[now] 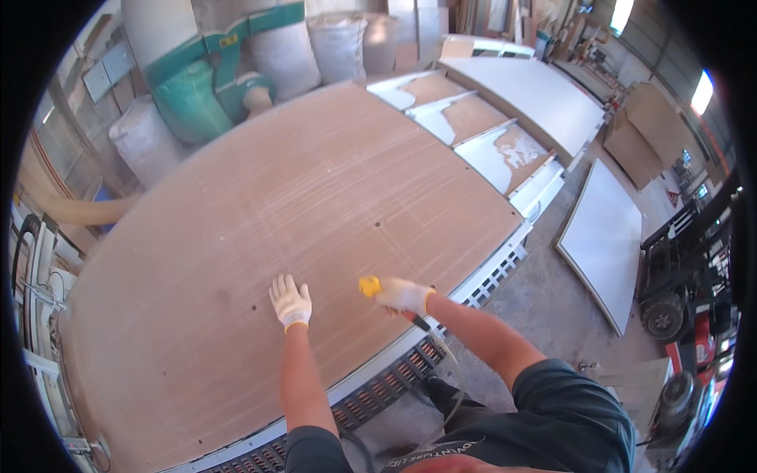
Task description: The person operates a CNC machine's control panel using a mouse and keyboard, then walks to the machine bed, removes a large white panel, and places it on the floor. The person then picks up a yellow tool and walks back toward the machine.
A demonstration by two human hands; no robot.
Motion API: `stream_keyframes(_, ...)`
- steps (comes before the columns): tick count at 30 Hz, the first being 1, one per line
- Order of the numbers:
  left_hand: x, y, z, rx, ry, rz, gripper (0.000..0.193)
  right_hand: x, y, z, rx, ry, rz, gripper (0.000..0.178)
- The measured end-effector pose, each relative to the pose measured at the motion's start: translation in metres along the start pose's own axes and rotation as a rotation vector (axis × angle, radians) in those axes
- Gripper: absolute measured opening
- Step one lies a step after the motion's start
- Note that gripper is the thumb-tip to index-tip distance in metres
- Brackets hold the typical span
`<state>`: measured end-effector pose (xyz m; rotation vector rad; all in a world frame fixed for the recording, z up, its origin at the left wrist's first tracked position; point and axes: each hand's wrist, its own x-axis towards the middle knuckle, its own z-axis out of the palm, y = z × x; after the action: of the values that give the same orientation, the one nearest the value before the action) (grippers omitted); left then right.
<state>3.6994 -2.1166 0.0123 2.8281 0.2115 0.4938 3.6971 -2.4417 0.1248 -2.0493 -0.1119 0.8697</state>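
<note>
A large brown wooden board covers the machine bed before me, marked with pale scratch lines and a few dark holes. My left hand, in a white knitted glove, is at the board with its fingers stretched out and holds nothing. To its right, my gloved right hand is closed around a yellow air gun. An orange and black fitting and a thin pale hose trail from below that hand toward my body. The glove hides the tool's grip.
Slatted white bed edge runs along my side. Beyond the board lie white supports and a stack of white panels. A white panel and a forklift are at right. Dust bags stand at far left.
</note>
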Motion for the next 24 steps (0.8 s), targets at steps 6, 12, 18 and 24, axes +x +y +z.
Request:
stream_keyframes(6,-0.274,-0.101,-0.139,0.094,-0.078,-0.260,0.054,-0.141,0.013,0.137,0.259,-0.137,-0.011,0.013)
stream_keyframes(12,-0.658,-0.171,-0.345,0.002,-0.137,-1.018,0.049,-0.121,-0.092,0.372,0.219,-0.297,-0.119,0.014)
stream_keyframes(18,-0.844,-0.217,-0.440,-0.090,0.082,-1.524,0.056,-0.105,-0.204,0.526,0.243,-0.448,-0.234,0.010)
stream_keyframes(24,-0.963,-0.306,-0.485,-0.507,0.360,-1.463,0.042,-0.095,-0.280,0.707,0.148,-0.646,-0.232,0.012)
